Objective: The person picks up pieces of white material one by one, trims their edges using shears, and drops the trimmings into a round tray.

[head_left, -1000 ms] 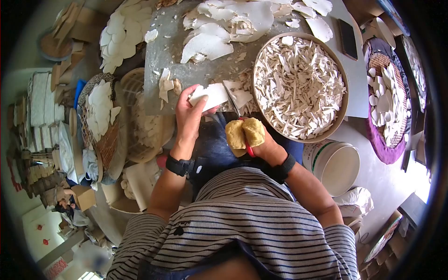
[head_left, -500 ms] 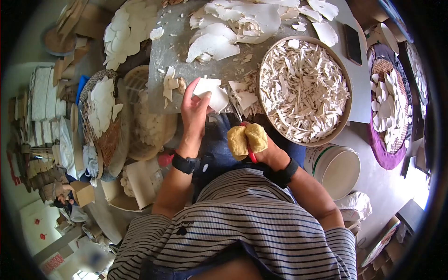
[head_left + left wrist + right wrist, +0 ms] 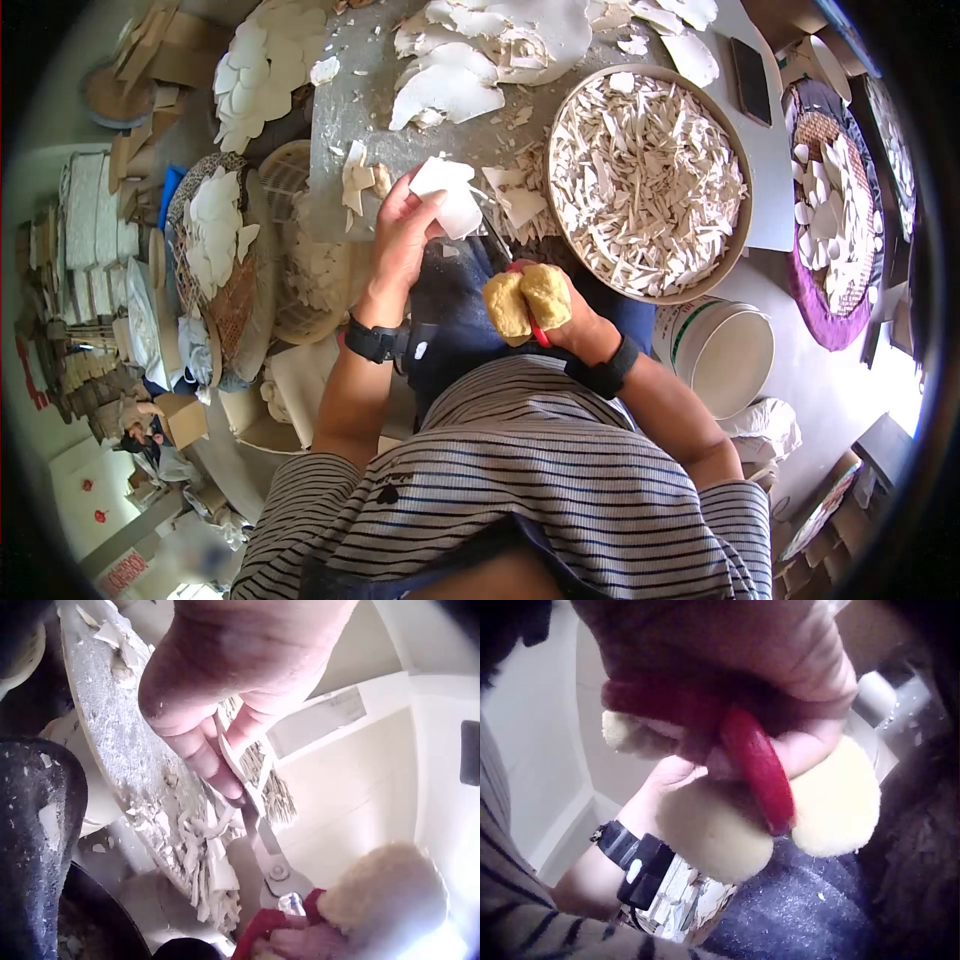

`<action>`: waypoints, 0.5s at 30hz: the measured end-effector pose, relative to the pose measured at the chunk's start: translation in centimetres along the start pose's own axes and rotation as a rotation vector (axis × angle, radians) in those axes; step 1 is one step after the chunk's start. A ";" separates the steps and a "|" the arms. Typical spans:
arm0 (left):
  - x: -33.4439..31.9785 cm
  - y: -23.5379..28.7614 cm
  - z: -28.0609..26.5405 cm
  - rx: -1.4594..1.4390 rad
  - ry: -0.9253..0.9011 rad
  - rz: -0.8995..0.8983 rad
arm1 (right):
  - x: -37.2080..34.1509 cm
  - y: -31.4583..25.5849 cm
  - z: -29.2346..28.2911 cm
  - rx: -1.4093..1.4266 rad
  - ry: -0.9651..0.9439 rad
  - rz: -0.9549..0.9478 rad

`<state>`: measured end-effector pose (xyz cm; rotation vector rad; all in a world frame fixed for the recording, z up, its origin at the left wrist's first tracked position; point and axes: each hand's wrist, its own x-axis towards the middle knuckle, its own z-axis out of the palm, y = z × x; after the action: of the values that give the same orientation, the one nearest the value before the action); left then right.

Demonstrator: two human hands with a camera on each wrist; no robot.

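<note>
My left hand (image 3: pixel 400 245) pinches a flat white sheet-like piece (image 3: pixel 448 200) between thumb and fingers, over the table's near edge. In the left wrist view that piece (image 3: pixel 234 761) is seen nearly edge-on, at the blades of the scissors (image 3: pixel 266 851). My right hand (image 3: pixel 578 325) grips these scissors by their red handles (image 3: pixel 757 769), which have thick yellow foam pads (image 3: pixel 507 305) on them. The metal blades point away from my body, up to the piece's right edge. Below the hands are my lap and dark blue trousers.
A round tray (image 3: pixel 745 215) heaped with white slivers sits right of the hands. Larger white sheets (image 3: pixel 450 85) and scraps lie on the grey table (image 3: pixel 360 110), with a phone (image 3: pixel 750 82) at its right. Beneath stands a white bucket (image 3: pixel 735 360); baskets flank the table.
My left hand has turned the white piece, moving it away from the blades and then back against them. The right hand keeps its hold on the scissors, almost in place.
</note>
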<state>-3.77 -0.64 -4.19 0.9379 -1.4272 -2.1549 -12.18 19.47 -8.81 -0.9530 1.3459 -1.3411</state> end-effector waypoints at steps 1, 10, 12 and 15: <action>0.2 0.3 -0.7 -0.031 -0.035 0.002 | -0.1 0.2 -0.3 -0.118 -0.024 -0.035; 0.3 0.9 -1.4 0.469 -0.049 0.795 | -0.5 -0.6 0.9 0.095 -0.112 0.012; 0.1 1.1 -1.6 0.550 -0.021 0.827 | -0.4 -0.8 1.1 0.274 -0.118 0.141; -0.1 1.1 -2.1 0.687 0.015 0.899 | -0.7 -1.5 1.1 0.307 -0.123 0.152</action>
<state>-2.25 -2.40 -3.67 0.3425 -2.0900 -1.0136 -11.15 19.75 -7.12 -0.6981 1.0593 -1.3044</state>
